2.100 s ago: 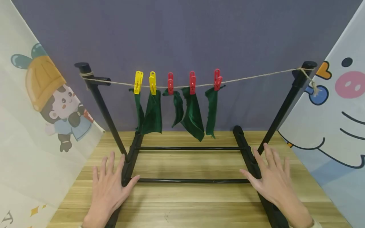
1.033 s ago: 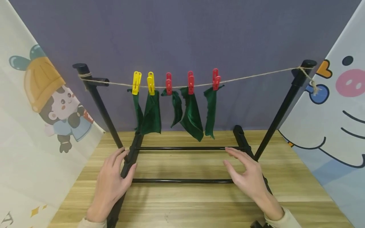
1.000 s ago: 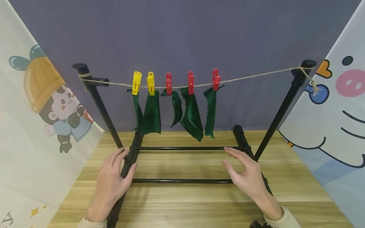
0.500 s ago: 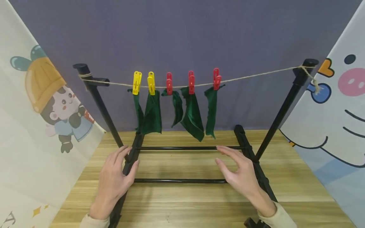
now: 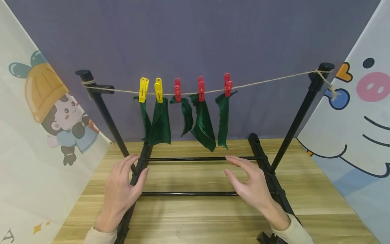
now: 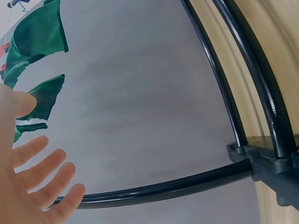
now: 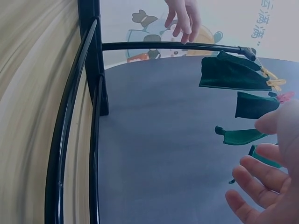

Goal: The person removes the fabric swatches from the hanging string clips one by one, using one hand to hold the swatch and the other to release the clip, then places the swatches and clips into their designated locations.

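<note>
In the head view, my left hand (image 5: 120, 189) hovers by the left post of a black rack (image 5: 210, 194), thumb apart from the relaxed fingers and nothing held. My right hand (image 5: 251, 184), inside the rack's right side, has gently bent fingers and is likewise without any object. Beyond both hands a twine line (image 5: 268, 81) runs between the two posts. Several dark green cloth pieces (image 5: 161, 122) hang from it, under two yellow clothespins (image 5: 144, 89) and three red clothespins (image 5: 201, 88). Both wrist views show spread fingers, with the green cloths (image 6: 42, 32) beyond them.
The rack stands on a wood-grain table (image 5: 195, 223); two crossbars join its side feet. A grey-purple backdrop (image 5: 195, 40) hangs behind. Cartoon-printed white sheets (image 5: 27, 162) flank it at left and right. A black rack fitting (image 5: 268, 238) shows beside the right sleeve.
Both hands have turned from spread, palm-down poses to thumb-up-inward ones. My right hand has moved left, in over the rack. The clothespins and cloths hang as before.
</note>
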A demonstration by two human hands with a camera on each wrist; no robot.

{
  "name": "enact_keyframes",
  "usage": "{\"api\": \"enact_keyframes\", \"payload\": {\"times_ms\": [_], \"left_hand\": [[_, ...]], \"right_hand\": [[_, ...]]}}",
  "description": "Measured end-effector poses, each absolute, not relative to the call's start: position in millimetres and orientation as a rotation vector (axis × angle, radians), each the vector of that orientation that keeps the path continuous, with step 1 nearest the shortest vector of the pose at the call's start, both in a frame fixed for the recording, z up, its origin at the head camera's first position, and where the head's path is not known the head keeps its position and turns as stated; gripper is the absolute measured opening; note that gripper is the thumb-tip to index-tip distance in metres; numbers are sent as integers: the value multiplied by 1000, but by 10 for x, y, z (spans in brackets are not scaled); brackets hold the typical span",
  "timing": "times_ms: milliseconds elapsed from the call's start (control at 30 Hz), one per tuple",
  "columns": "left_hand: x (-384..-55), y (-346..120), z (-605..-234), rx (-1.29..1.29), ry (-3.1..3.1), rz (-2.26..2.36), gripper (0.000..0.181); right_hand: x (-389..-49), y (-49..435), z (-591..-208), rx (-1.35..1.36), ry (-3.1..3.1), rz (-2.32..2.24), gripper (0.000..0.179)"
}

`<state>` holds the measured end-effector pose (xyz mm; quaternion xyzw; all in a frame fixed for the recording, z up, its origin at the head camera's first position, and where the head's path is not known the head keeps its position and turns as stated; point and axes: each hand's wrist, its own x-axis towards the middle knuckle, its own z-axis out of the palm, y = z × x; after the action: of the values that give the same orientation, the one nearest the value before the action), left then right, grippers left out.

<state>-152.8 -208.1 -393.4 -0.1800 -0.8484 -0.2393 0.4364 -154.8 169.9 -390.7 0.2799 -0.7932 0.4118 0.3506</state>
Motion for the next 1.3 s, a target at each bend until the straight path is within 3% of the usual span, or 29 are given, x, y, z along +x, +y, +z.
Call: {"api": "enact_keyframes", "payload": {"times_ms": [300,667,1300], "left_hand": [[-1580,-2052,-3861,-455,-2073,-597,46],[-1640,-1908,-3717,-481,-1977,-699,45],[-1696,-1767,-3380,-483,-1893,-759,41]], "right_hand": [[-1540,1627,-3882,749,-2087,1092,45],[-1350,1376,-3521,795,-2058,1196,39],[-1414,1232,-3417,860,-2015,1280,38]]}}
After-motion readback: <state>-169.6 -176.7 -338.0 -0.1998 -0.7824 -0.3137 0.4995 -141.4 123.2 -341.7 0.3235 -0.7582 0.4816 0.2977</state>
